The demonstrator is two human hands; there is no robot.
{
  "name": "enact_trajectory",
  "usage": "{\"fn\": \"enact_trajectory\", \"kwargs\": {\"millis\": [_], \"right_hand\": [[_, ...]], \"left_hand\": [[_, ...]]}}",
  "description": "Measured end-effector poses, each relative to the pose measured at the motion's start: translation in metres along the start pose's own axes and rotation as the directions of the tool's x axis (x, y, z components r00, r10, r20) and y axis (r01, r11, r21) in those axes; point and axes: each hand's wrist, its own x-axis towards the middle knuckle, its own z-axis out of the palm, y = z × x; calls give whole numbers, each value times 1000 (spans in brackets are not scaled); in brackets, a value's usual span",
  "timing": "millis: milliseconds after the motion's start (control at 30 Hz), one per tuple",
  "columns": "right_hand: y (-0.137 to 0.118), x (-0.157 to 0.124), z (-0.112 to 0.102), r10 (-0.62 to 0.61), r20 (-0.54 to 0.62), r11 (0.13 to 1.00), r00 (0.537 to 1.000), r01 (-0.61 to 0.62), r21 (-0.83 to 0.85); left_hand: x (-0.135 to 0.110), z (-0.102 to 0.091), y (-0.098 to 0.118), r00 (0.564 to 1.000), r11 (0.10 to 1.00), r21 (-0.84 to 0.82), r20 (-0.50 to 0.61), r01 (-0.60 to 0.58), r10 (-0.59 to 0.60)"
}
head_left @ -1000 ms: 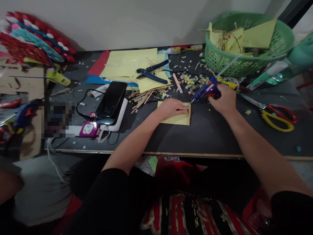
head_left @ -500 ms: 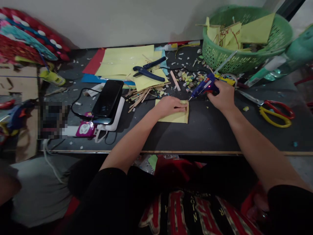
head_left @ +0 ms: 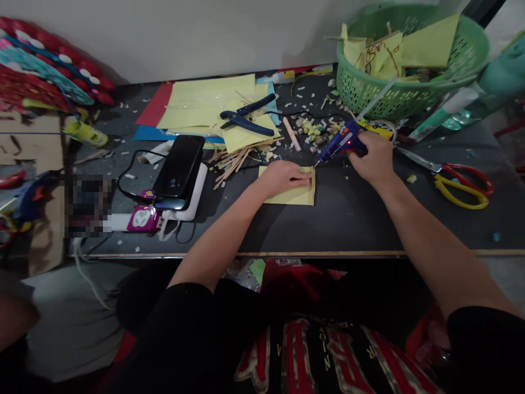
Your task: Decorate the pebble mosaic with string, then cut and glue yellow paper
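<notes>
On the dark tabletop lies a piece of yellow paper (head_left: 289,197) with a thin wooden stick (head_left: 314,191) along its right edge. My left hand (head_left: 283,179) rests on this paper, fingers stretched out to the right and pressing near the stick. A blue hot glue gun (head_left: 340,141) with a small red light is gripped in my right hand (head_left: 374,156). Its nozzle points down-left at the top right corner of the paper, at or very near the stick's upper end. Whether the tip touches, I cannot tell.
Pliers (head_left: 248,120) lie on yellow sheets behind a pile of thin sticks (head_left: 235,161). Scissors (head_left: 455,178) are at right, below a green basket (head_left: 369,90). A phone (head_left: 180,164) sits on a power bank at left. Another person's leg (head_left: 69,323) shows lower left.
The view has shifted slightly. The glue gun tip stays by the paper's top right corner, and both hands keep nearly the same place.
</notes>
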Motion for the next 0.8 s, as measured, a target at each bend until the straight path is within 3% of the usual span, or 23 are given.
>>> {"fn": "enact_trajectory", "kwargs": {"millis": [300, 433, 567, 800], "right_hand": [[4, 0, -3, -66, 12, 997, 998, 65, 33], [4, -1, -5, -74, 33, 997, 997, 75, -26], [3, -1, -9, -92, -22, 991, 996, 90, -96], [1, -4, -13, 115, -224, 993, 968, -115, 13]], "left_hand": [[0, -2, 2, 1000, 1000, -28, -1, -5, 5], [0, -2, 2, 1000, 1000, -14, -10, -16, 16], [-1, 0, 1, 999, 999, 9, -20, -32, 32], [-2, -3, 6, 997, 990, 121, 33, -67, 64]]}}
